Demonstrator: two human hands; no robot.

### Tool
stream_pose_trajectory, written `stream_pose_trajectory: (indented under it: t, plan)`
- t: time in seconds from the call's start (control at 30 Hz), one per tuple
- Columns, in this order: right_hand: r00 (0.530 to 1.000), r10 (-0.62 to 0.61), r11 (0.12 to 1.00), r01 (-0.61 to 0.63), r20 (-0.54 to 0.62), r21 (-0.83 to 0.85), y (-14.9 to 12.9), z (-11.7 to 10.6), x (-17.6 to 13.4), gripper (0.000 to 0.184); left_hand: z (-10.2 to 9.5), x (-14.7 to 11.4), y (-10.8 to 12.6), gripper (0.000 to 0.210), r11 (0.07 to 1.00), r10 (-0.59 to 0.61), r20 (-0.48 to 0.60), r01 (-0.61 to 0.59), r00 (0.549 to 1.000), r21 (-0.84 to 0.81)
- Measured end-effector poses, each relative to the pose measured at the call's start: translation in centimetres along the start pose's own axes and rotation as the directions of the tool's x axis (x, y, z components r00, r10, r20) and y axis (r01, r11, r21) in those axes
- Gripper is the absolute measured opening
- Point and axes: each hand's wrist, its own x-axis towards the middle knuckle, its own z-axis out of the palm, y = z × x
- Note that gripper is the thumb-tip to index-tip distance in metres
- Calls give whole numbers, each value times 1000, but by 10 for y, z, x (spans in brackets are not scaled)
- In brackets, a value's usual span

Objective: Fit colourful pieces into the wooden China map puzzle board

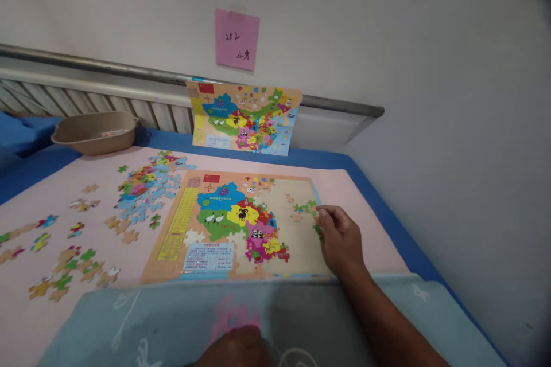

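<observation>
My right hand (pixel 342 238) is over the right side of a map jigsaw board (pixel 297 258), thumb and forefinger pinched on a small puzzle piece, mostly hidden by the fingers. Close to the fingertips, a few green and tan loose pieces (pixel 306 206) lie on the bare part of the board. The left and middle of the board carry joined pieces (pixel 241 215) in blue, green, yellow and pink. At the bottom edge, my left hand (pixel 241 347) rests curled on a blue-green blanket (pixel 172 315); its fingers are turned away and anything in them is hidden.
Left of the board lies a heap of puzzle pieces (pixel 146 186), with further scattered pieces (pixel 71 269) nearer me. A printed map sheet (pixel 243 117) leans on the wall behind, under a metal rail (pixel 344 104) and a pink note (pixel 236 40). A beige basin (pixel 97 133) stands back left.
</observation>
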Motion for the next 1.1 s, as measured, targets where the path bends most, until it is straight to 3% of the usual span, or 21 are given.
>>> stream_pose_trajectory:
  t: [0.13, 0.2, 0.37, 0.6, 0.77, 1.0, 1.1]
  plan:
    - [999, -32, 998, 32, 10, -56, -5, 2, -1, 38, -29, 19, -7, 43, 998, -46, -143, 39, 989, -52]
    - [999, -44, 995, 45, 9, -90, -9, 2, -1, 37, -37, 25, -5, 45, 995, -62, -128, 52, 990, -82]
    - [998, -49, 988, 52, 24, -142, -14, 3, -4, 39, -47, 28, 3, 44, 997, 56, -49, -58, 997, -42]
    - [996, -63, 984, 73, 65, -165, -13, 4, -3, 37, -66, 38, -7, 31, 997, 33, 0, -33, 999, -71]
    - [983, -154, 968, 170, 98, -187, -19, 3, -3, 35, -62, 36, -7, 29, 995, 30, 56, -24, 998, -101]
    - [973, -178, 960, 204, 145, -194, -17, 3, -5, 33, -49, 34, -8, 31, 993, -23, -56, 17, 998, -116]
    - [969, -172, 954, 209, 178, -217, -22, 1, -5, 36, -42, 25, -8, 37, 995, -2, 24, 4, 1000, -96]
